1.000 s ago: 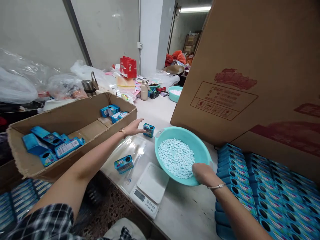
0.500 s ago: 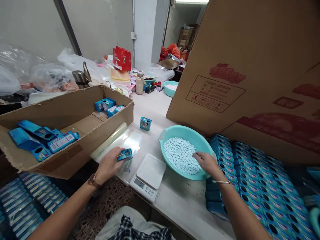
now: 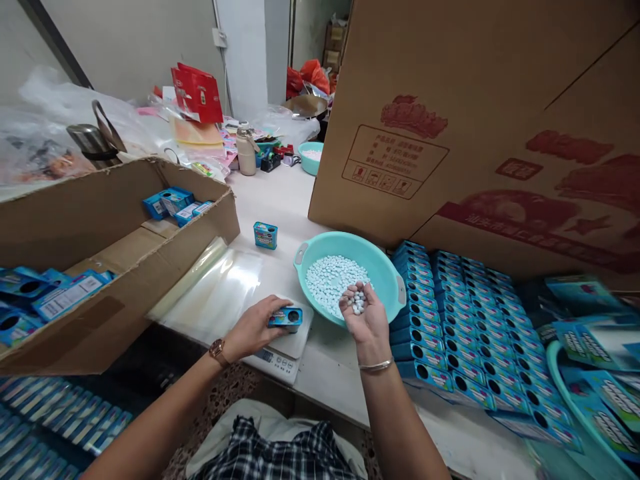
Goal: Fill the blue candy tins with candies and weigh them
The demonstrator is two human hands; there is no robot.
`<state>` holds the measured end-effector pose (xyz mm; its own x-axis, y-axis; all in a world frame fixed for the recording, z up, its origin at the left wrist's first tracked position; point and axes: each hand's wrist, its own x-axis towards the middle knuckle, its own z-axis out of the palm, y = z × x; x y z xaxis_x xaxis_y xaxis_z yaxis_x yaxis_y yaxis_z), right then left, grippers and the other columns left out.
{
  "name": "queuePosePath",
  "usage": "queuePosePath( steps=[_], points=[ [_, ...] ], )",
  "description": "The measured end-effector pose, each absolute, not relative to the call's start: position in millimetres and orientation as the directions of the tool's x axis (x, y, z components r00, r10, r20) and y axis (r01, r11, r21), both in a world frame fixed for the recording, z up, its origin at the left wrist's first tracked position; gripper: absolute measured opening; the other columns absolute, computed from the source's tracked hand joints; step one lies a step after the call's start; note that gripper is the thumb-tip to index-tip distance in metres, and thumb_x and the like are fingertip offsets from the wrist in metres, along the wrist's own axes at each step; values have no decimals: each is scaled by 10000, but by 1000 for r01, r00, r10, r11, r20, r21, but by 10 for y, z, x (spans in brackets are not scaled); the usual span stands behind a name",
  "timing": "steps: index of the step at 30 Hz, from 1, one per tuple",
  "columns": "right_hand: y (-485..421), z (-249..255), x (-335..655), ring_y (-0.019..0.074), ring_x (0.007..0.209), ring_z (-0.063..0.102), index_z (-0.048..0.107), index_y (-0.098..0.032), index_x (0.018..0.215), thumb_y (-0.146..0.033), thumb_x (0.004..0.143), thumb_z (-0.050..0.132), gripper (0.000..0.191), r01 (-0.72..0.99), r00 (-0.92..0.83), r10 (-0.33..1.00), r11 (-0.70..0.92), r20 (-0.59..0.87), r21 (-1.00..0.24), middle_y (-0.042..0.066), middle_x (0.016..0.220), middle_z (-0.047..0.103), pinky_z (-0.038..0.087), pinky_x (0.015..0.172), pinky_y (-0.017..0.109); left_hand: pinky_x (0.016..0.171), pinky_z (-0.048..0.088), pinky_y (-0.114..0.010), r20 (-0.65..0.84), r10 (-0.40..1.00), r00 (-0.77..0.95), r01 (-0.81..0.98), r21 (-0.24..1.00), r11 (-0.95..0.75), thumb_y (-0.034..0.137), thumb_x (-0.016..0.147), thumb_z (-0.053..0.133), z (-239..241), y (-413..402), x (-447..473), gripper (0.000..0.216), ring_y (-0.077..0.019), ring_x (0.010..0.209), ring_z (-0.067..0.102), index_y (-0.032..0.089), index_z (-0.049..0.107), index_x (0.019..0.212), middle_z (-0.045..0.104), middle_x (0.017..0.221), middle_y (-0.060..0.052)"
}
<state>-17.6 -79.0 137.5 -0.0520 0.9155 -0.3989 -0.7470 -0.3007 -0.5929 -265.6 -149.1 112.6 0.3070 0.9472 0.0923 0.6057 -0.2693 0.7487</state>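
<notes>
My left hand (image 3: 255,327) grips a small blue tin (image 3: 285,317) and holds it on the white digital scale (image 3: 283,347). My right hand (image 3: 363,313) is turned palm up and cupped around a small heap of white tablets (image 3: 357,301), just over the near rim of the teal basin (image 3: 390,270). The basin holds many more white tablets (image 3: 330,280). A second blue tin (image 3: 265,235) stands alone on the table beyond the basin.
An open cardboard box (image 3: 125,267) with blue tins sits at left, a clear plastic sheet (image 3: 210,287) beside it. Rows of blue tins (image 3: 475,320) fill the right, beneath a big tilted carton (image 3: 475,120). Clutter, a flask (image 3: 246,151) and a second basin (image 3: 311,155) lie at the back.
My left hand carried the blue tin from the plastic sheet onto the scale. My right hand came out of the basin's tablets and now holds a scoop of them, palm up.
</notes>
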Motion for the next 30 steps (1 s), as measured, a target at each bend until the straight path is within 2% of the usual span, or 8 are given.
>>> queuePosePath(
  steps=[3, 5, 7, 9, 13, 20, 30],
  points=[
    [-875, 1450, -364, 93, 620, 553, 543, -217, 849, -312, 875, 592, 111, -794, -67, 884, -328, -462, -513, -36, 711, 542, 512, 587, 228, 1101, 385, -506, 121, 967, 226, 582, 779, -233, 364, 729, 787, 1131, -1572, -2751, 853, -311, 1308, 464, 258, 350, 1453, 475, 1404, -141],
    [-912, 1490, -485, 83, 613, 548, 548, -213, 881, -283, 879, 575, 75, -806, -87, 876, -342, -474, -483, -42, 712, 536, 506, 586, 217, 1124, 357, -521, 147, 980, 133, 536, 821, -196, 385, 723, 797, 1157, -1667, -2817, 931, -314, 1363, 414, 269, 282, 1490, 415, 1473, -147],
    [-938, 1508, -601, 67, 565, 512, 538, -212, 889, -263, 868, 580, 69, -801, -107, 883, -349, -458, -486, -56, 695, 509, 470, 540, 192, 1111, 383, -498, 155, 987, 41, 470, 869, -156, 388, 744, 784, 1186, -1762, -2865, 900, -298, 1366, 424, 294, 286, 1488, 422, 1482, -129],
    [-958, 1509, -711, 45, 481, 426, 510, -214, 858, -260, 845, 607, 108, -778, -115, 901, -343, -418, -526, -79, 655, 451, 384, 456, 162, 1099, 403, -475, 153, 988, -33, 422, 898, -125, 384, 758, 775, 1206, -1832, -2894, 846, -285, 1361, 440, 315, 323, 1469, 451, 1469, -109],
    [-986, 1515, -898, 26, 400, 269, 479, -210, 810, -285, 839, 629, 170, -737, -93, 936, -293, -338, -609, -102, 610, 354, 228, 369, 158, 1095, 407, -471, 153, 987, -52, 414, 902, -118, 380, 778, 759, 1218, -1863, -2916, 722, -276, 1343, 466, 321, 420, 1412, 491, 1443, -90],
    [-985, 1552, -1065, 28, 398, 227, 504, -204, 829, -393, 837, 659, 245, -673, -63, 952, -262, -298, -691, -113, 584, 286, 196, 373, 167, 1089, 417, -475, 206, 978, 15, 408, 892, -194, 380, 772, 765, 1234, -1749, -2916, 688, -281, 1316, 484, 299, 466, 1386, 506, 1416, -104],
    [-985, 1524, -1167, 41, 413, 208, 506, -208, 818, -459, 827, 671, 300, -638, -66, 962, -245, -265, -730, -114, 566, 240, 194, 382, 171, 1112, 396, -494, 238, 964, 121, 433, 861, -267, 394, 756, 777, 1221, -1670, -2786, 737, -295, 1292, 484, 282, 451, 1407, 529, 1364, -113]
  ],
)
